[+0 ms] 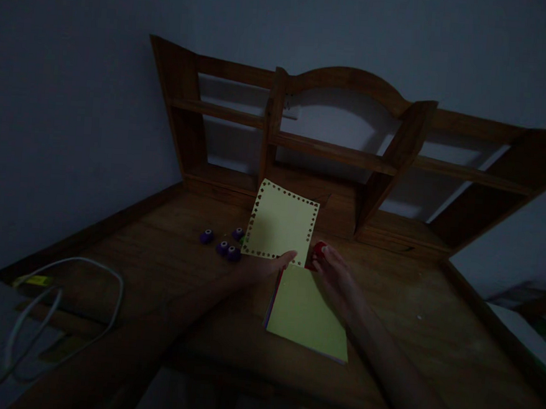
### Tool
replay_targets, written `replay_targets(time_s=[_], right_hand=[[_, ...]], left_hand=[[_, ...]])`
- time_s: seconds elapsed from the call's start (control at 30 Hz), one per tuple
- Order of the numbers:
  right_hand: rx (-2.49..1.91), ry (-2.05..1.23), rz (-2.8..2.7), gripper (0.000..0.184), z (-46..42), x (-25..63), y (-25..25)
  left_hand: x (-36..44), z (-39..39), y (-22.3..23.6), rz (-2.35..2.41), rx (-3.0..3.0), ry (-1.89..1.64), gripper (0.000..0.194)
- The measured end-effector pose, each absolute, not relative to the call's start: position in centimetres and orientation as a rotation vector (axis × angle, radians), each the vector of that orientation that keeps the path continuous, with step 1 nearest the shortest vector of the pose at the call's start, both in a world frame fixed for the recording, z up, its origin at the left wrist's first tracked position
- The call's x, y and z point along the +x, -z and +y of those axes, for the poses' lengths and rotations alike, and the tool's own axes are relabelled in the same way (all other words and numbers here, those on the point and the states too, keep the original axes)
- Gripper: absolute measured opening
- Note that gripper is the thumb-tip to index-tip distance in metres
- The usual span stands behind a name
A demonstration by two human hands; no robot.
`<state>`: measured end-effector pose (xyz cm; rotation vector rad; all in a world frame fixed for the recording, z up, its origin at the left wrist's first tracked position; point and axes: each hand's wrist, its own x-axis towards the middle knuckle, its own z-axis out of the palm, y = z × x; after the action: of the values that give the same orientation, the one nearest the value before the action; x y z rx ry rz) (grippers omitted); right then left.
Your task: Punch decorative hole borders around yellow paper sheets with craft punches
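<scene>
Wall (360, 24): plain and dim, behind everything.
Desk (401, 301): brown wood, with the paper and the little things on top.
Wooden shelf (337, 148): at the far side of the desk, with open boxes and a round-topped middle.
White cord (121, 284): curls in a loop on the left, near a small yellow thing (36, 280).
Paper pile (310, 310): on the near part of the desk, in the middle. The top page is pale yellow, and red and purple edges peek out on its left side.
Sheet with holes (283, 225): pale yellow, just past the far edge of the pile. Little holes run along its sides, and some look like hearts.
Right hand (337, 277): at the right side of the pile, fingers curled around the red thing.
Left hand (275, 268): at the near edge of the sheet with holes, pinching it with the thumb on top. The other fingers are hidden.
Red thing (318, 249): small and round, just right of the sheet's near right corner. It is too dark to tell if the paper is inside it.
Purple things (206, 236): four small ones, left of the sheet.
Green thing (242, 240): partly hidden, right beside the sheet's left edge.
</scene>
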<state>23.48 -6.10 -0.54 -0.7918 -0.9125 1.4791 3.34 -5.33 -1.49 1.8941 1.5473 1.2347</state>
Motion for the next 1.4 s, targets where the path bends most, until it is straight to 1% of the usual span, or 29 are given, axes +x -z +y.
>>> replay_targets(time_s=[0.27, 0.4, 0.57, 0.73, 0.87, 1.1, 1.3, 1.4], right_hand=[[-0.81, -1.551, -0.971, 0.023, -6.5, 23.2, 0.7], [-0.844, -1.536, -1.026, 0.027, -6.7, 23.0, 0.6], [-0.868, -1.493, -1.031, 0.026, -6.6, 22.9, 0.7], [-0.943, -1.386, -1.107, 0.032, -6.7, 23.0, 0.6], [-0.965, -1.372, -1.131, 0.038, -6.8, 23.0, 0.2], [-0.938, -1.424, -1.135, 0.038, -7.3, 22.8, 0.0], [-0.972, -1.458, -1.077, 0.038, -7.2, 22.7, 0.0], [-1.012, -1.438, -1.071, 0.04, -7.0, 22.7, 0.0]], left_hand=[[3.2, -5.0, 2.1, 1.524, 1.922, -1.2, 0.07], [3.2, -5.3, 1.8, 1.507, 1.923, -1.192, 0.068], [3.2, -5.4, 1.3, 1.518, 1.93, -1.227, 0.065], [3.2, -5.3, 1.5, 1.539, 1.93, -1.237, 0.07], [3.2, -5.1, 2.1, 1.566, 1.876, -1.187, 0.071], [3.1, -5.2, 1.5, 1.512, 1.949, -1.181, 0.07], [2.9, -5.6, 0.9, 1.42, 1.923, -1.142, 0.075], [2.9, -5.7, 0.9, 1.483, 1.94, -1.205, 0.08]])
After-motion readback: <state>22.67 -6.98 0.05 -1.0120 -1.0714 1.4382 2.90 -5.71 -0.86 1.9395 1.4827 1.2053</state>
